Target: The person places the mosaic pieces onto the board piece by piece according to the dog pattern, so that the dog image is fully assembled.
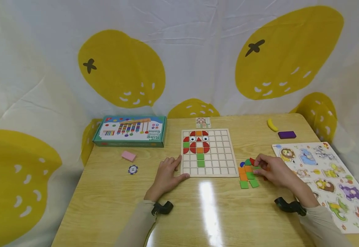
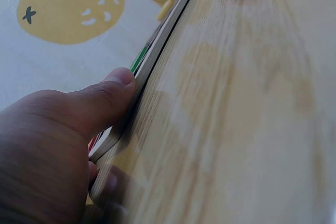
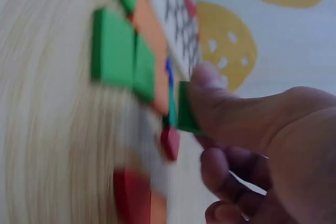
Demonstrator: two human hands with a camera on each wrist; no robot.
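The wooden grid board (image 1: pixel 220 156) lies flat, with red, orange and green pieces and two eye pieces set in its left half. At its lower left corner rests my left hand (image 1: pixel 166 175), fingers loosely extended along the left side and thumb (image 2: pixel 118 80) touching the front edge. My right hand (image 1: pixel 273 171) pinches a green square tile (image 3: pixel 186 109) between thumb and fingers, just above the loose pieces. Those include orange tiles (image 1: pixel 242 173), green tiles (image 1: pixel 254 183), a blue piece (image 1: pixel 242 164) and a red piece (image 1: pixel 252 161), right of the board.
Behind the board lies a small picture card (image 1: pixel 203 122). A Ring Game box (image 1: pixel 130 132), pink block (image 1: pixel 129 156) and poker chip (image 1: pixel 133 169) are on the left. On the right are an animal puzzle board (image 1: pixel 324 171), a yellow banana (image 1: pixel 272 125) and a purple block (image 1: pixel 287 134).
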